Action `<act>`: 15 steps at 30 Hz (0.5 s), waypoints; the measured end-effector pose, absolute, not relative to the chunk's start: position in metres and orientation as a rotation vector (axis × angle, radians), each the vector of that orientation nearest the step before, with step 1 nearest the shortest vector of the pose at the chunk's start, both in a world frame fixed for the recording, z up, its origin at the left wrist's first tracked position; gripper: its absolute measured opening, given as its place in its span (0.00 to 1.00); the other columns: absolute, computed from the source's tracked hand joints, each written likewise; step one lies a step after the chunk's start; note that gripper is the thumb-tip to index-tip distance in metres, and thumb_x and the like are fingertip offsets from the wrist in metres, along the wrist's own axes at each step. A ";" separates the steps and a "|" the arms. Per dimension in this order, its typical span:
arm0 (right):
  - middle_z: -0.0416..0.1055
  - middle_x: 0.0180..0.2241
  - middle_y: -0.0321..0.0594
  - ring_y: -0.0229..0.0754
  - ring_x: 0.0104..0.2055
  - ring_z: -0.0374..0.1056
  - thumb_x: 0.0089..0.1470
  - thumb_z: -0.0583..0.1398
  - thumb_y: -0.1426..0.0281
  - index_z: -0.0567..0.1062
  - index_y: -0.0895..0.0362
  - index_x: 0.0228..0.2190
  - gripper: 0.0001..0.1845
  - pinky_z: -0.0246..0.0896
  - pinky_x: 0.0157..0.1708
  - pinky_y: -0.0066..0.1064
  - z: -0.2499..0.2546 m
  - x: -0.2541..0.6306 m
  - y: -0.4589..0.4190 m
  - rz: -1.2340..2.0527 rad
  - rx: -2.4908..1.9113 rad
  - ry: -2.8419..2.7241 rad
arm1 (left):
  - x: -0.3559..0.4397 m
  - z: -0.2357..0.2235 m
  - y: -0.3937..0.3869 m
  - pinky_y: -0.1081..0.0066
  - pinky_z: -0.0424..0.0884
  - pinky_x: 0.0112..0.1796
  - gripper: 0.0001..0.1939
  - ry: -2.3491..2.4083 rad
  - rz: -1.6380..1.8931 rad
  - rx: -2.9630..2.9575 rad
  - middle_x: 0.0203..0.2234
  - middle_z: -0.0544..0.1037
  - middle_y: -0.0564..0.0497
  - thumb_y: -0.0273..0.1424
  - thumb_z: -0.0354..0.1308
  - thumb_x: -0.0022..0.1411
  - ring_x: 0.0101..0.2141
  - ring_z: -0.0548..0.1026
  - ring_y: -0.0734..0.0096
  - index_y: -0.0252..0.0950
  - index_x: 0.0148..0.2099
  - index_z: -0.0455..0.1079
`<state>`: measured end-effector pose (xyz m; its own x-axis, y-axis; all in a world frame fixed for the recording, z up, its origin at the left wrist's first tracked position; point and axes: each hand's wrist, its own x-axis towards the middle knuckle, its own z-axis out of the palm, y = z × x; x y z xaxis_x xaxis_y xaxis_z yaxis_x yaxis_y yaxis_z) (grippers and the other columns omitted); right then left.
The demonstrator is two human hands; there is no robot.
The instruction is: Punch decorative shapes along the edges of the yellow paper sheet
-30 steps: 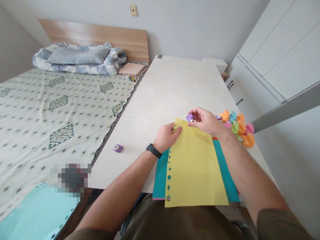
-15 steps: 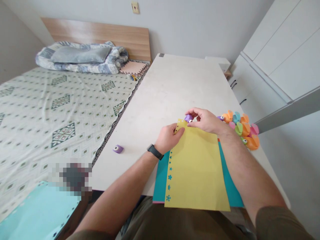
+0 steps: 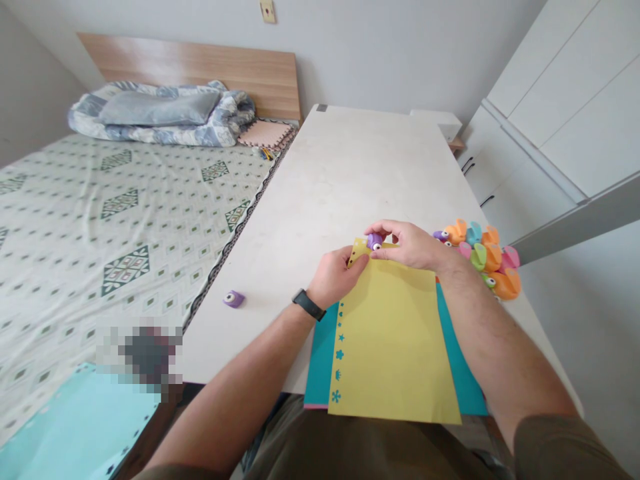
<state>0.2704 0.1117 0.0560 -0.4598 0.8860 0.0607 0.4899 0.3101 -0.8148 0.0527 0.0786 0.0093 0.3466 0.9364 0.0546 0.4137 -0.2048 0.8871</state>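
Right hand (image 3: 407, 245), fingers curled partly closed, pinching a purple punch (image 3: 374, 242) at the yellow sheet's (image 3: 395, 340) top edge.

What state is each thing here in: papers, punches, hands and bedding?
Yellow sheet: shapes cut along left side
Teal sheet: partly covered
Left hand: holding yellow sheet
Held punch: at sheet's top edge
Right hand: closed on held punch
Lone punch: set down, unheld
Punch cluster: bunched together
Blue sheet: punched along its edges
Bedding: bundled up

No readable text, label or number shows anywhere.
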 end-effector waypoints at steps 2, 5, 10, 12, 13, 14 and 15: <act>0.80 0.45 0.41 0.49 0.48 0.73 0.52 0.70 0.64 0.80 0.50 0.51 0.24 0.68 0.51 0.42 0.056 0.271 0.111 1.025 -1.216 -2.069 | 0.052 0.009 0.078 0.74 0.58 0.27 0.19 1.175 0.798 1.757 0.27 0.74 0.53 0.45 0.53 0.70 0.28 0.67 0.72 0.34 0.38 0.74; 0.79 0.46 0.42 0.49 0.48 0.73 0.53 0.69 0.63 0.79 0.50 0.53 0.24 0.68 0.53 0.42 0.057 0.272 0.111 1.027 -1.210 -2.075 | 0.051 0.009 0.079 0.74 0.60 0.27 0.19 1.161 0.795 1.735 0.29 0.75 0.52 0.45 0.53 0.70 0.29 0.69 0.71 0.34 0.40 0.75; 0.80 0.48 0.43 0.50 0.49 0.73 0.55 0.68 0.62 0.79 0.50 0.54 0.24 0.69 0.53 0.43 0.058 0.273 0.110 1.045 -1.212 -2.076 | 0.051 0.008 0.079 0.74 0.62 0.28 0.20 1.147 0.786 1.721 0.30 0.77 0.51 0.46 0.53 0.70 0.29 0.70 0.71 0.34 0.41 0.75; 0.80 0.48 0.43 0.50 0.49 0.73 0.56 0.67 0.63 0.79 0.51 0.54 0.23 0.69 0.53 0.44 0.059 0.272 0.109 1.049 -1.217 -2.068 | 0.052 0.008 0.078 0.74 0.62 0.28 0.20 1.144 0.784 1.720 0.30 0.78 0.51 0.46 0.53 0.71 0.29 0.71 0.71 0.34 0.41 0.75; 0.80 0.48 0.43 0.49 0.48 0.73 0.56 0.67 0.63 0.79 0.51 0.54 0.23 0.69 0.53 0.44 0.060 0.272 0.109 1.045 -1.223 -2.065 | 0.052 0.008 0.078 0.74 0.62 0.28 0.20 1.144 0.784 1.715 0.31 0.78 0.51 0.46 0.53 0.71 0.29 0.71 0.71 0.34 0.41 0.75; 0.80 0.48 0.43 0.49 0.48 0.73 0.56 0.67 0.63 0.79 0.51 0.54 0.23 0.68 0.53 0.44 0.060 0.272 0.108 1.039 -1.229 -2.065 | 0.052 0.009 0.078 0.74 0.62 0.28 0.20 1.142 0.785 1.708 0.31 0.78 0.51 0.46 0.53 0.71 0.29 0.71 0.71 0.34 0.41 0.75; 0.80 0.48 0.43 0.49 0.47 0.74 0.56 0.67 0.63 0.80 0.51 0.53 0.23 0.68 0.53 0.44 0.061 0.272 0.108 1.032 -1.233 -2.066 | 0.052 0.009 0.078 0.74 0.63 0.28 0.21 1.139 0.785 1.700 0.31 0.78 0.51 0.46 0.53 0.71 0.29 0.71 0.71 0.34 0.42 0.75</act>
